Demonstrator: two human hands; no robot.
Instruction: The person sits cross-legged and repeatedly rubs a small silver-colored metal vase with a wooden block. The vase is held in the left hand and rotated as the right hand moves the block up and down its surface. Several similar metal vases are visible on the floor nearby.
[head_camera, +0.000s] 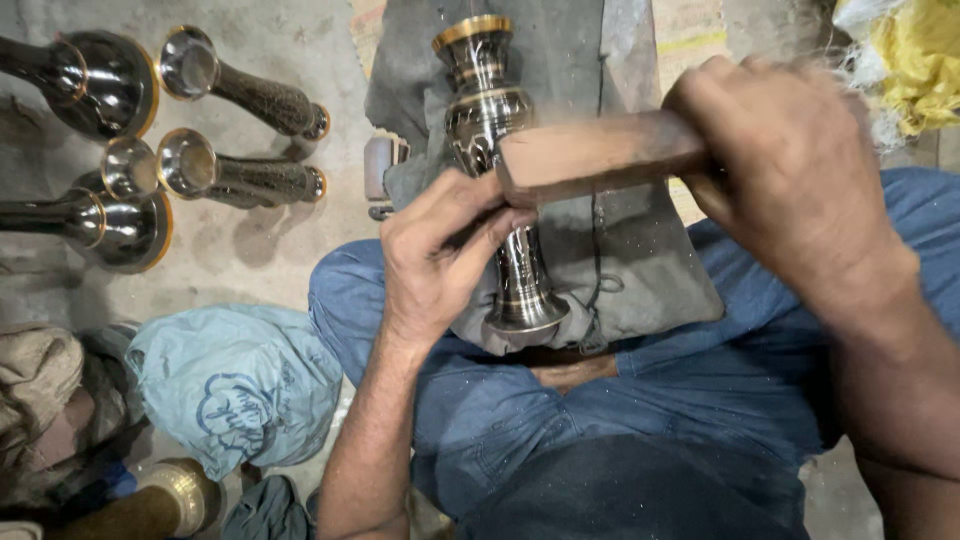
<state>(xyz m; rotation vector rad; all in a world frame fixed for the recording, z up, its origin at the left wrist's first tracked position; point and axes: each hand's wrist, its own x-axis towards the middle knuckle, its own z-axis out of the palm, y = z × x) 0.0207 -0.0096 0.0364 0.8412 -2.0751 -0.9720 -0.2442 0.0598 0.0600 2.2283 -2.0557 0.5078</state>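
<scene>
Metal vase (495, 150), partly hidden, in left hand's (440, 255) grip; right hand (790, 170) clasps blurred wooden mallet (595, 155).

Dark polished metal vase (497, 170): gold rim, engraved silver pattern on body, thin gold bands near foot. Pale brown wooden mallet (590, 155). Grey cloth pad (640, 250). Blue trousers (640, 400). Light blue plastic bag (235, 385), darker blue print. Yellow cloth (915, 70). Spare dark vases (240, 95), gold-edged.

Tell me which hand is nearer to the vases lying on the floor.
Left. The left hand grips the dark metal vase on the lap, closer to the floor vases. The right hand holds a wooden mallet on the far side from them.
</scene>
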